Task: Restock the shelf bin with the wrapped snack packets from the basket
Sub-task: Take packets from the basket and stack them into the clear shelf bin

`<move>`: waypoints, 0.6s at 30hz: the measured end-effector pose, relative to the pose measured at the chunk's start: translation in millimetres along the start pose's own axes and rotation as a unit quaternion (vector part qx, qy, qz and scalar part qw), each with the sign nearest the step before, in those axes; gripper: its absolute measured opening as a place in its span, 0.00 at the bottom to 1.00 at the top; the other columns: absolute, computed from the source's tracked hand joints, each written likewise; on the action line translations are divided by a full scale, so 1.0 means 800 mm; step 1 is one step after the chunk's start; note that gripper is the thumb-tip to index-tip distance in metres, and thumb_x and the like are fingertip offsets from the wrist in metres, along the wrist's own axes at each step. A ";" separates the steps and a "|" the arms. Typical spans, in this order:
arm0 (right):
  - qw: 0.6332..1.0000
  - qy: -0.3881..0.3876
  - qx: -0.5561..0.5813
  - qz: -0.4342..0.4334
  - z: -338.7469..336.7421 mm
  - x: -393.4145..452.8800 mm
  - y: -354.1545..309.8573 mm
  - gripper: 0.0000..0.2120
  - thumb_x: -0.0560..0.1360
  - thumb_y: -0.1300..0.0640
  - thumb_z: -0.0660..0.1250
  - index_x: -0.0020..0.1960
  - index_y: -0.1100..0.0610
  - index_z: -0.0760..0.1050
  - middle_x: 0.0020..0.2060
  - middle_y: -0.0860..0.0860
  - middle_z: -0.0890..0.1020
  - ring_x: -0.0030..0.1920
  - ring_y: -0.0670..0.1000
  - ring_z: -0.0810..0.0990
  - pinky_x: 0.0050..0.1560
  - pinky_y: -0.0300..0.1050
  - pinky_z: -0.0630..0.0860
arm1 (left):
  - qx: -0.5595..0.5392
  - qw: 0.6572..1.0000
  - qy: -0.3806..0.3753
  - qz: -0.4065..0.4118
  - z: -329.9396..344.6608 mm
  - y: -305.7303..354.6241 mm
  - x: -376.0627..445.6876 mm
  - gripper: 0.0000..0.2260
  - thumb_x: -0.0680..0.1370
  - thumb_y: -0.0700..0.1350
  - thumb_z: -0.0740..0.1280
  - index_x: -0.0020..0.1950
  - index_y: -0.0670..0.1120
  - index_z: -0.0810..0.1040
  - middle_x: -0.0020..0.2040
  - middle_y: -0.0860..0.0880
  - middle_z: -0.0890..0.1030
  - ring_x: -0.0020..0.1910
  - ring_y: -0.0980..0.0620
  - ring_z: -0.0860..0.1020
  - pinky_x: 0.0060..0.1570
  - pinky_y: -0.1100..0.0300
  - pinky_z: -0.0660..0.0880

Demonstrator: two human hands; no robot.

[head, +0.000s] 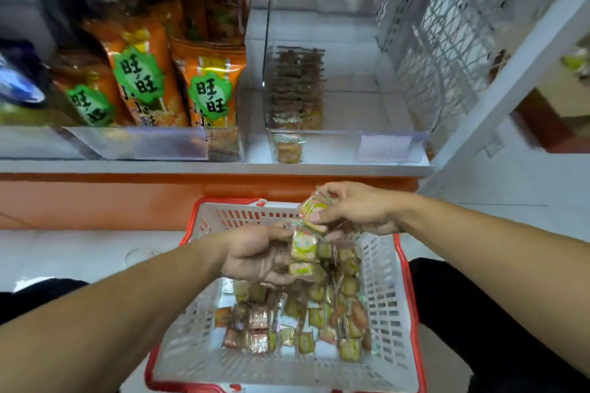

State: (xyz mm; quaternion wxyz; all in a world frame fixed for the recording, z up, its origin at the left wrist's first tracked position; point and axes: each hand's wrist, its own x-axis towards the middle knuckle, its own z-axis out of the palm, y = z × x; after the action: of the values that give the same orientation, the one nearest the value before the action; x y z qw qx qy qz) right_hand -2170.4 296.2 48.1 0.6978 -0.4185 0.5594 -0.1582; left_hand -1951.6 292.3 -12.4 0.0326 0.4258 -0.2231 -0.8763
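Both hands hover over the far end of the basket [380,306], a white slotted plastic tub with a red rim. The left hand [255,257] curls round a few small square packets [303,247] in glossy crinkled wrap; the right hand [354,212] pinches another cluster [314,212]. More lie loose on the basket floor. The clear bin [367,124] sits on the shelf straight beyond, its long axis running away from the person, a row stacked along its left wall. The right hand is nearer.

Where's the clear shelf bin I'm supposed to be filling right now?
Head view: the clear shelf bin sits upper centre-right on the shelf, right of the orange snack bags, directly above the basket.
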 end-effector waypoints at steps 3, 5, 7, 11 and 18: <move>0.999 0.014 0.021 -0.035 0.010 -0.034 -0.050 0.08 0.77 0.66 0.70 0.53 0.57 0.76 0.42 0.55 0.81 0.37 0.48 0.80 0.39 0.42 0.83 | -0.015 0.999 -0.003 0.029 0.031 0.027 -0.035 0.10 0.80 0.48 0.64 0.59 0.49 0.79 0.51 0.45 0.77 0.43 0.50 0.73 0.40 0.52 0.83; 0.997 0.039 0.035 -0.057 0.021 -0.051 -0.073 0.10 0.77 0.66 0.71 0.55 0.57 0.75 0.44 0.58 0.81 0.36 0.49 0.79 0.41 0.44 0.83 | -0.015 0.999 0.015 0.047 0.047 0.039 -0.053 0.13 0.84 0.47 0.59 0.62 0.46 0.79 0.48 0.44 0.80 0.37 0.52 0.75 0.37 0.51 0.85; 0.994 0.046 0.051 -0.085 0.030 -0.065 -0.087 0.13 0.76 0.67 0.71 0.56 0.57 0.72 0.41 0.58 0.81 0.36 0.52 0.79 0.41 0.47 0.83 | -0.035 0.997 0.031 0.063 0.058 0.046 -0.070 0.18 0.85 0.46 0.55 0.68 0.42 0.78 0.55 0.41 0.82 0.41 0.49 0.81 0.36 0.49 0.84; 0.980 0.065 0.081 -0.167 0.035 -0.076 -0.096 0.16 0.74 0.68 0.73 0.58 0.62 0.71 0.37 0.57 0.81 0.34 0.51 0.80 0.34 0.42 0.79 | -0.069 0.990 0.044 0.113 0.079 0.055 -0.093 0.19 0.86 0.48 0.53 0.70 0.43 0.77 0.63 0.37 0.82 0.49 0.42 0.86 0.38 0.47 0.85; 0.950 0.144 -0.001 -0.278 0.028 -0.073 -0.098 0.14 0.74 0.63 0.74 0.57 0.53 0.77 0.45 0.47 0.87 0.45 0.43 0.84 0.46 0.37 0.78 | -0.127 0.956 0.138 0.227 0.134 0.066 -0.085 0.20 0.86 0.53 0.55 0.62 0.44 0.83 0.52 0.42 0.87 0.42 0.45 0.87 0.29 0.54 0.82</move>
State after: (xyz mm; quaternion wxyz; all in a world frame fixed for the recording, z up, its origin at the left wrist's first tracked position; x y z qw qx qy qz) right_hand -2149.5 298.3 146.2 0.5376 -0.5311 0.5157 -0.4036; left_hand -1996.7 300.2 117.2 0.3143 0.4730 -0.1943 -0.7998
